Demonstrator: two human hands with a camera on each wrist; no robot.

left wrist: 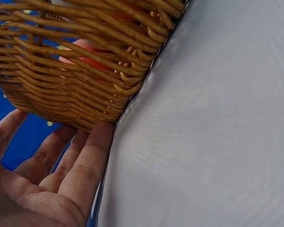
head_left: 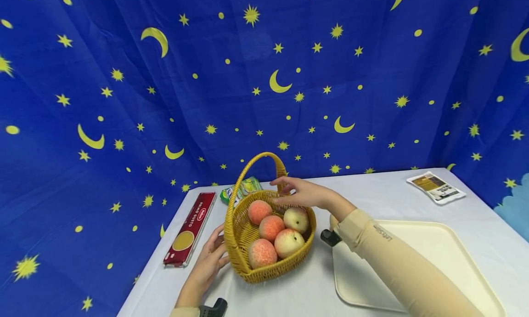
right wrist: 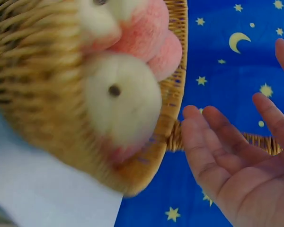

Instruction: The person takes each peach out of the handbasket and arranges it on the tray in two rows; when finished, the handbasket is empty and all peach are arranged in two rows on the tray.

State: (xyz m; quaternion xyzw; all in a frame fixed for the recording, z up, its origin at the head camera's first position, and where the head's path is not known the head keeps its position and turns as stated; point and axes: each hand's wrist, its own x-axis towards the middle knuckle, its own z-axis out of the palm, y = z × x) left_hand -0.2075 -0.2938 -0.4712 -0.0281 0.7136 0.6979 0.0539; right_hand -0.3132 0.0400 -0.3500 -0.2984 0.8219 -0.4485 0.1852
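Note:
A woven yellow basket (head_left: 244,257) with a tall handle (head_left: 256,163) stands on the white table and holds several peaches (head_left: 270,227). My left hand (head_left: 211,257) rests open against the basket's left wall; in the left wrist view its fingers (left wrist: 87,165) touch the wicker (left wrist: 75,90). My right hand (head_left: 297,193) hovers open over the basket's far rim beside the handle, holding nothing. In the right wrist view the open palm (right wrist: 246,175) is next to the basket (right wrist: 38,85) and a peach (right wrist: 120,99).
A red spaghetti box (head_left: 191,227) lies left of the basket. A green packet (head_left: 244,188) sits behind it. A cream tray (head_left: 417,266) lies at the right, and a small pouch (head_left: 436,187) is at the far right corner. The table's left edge (head_left: 153,271) is close to my left hand.

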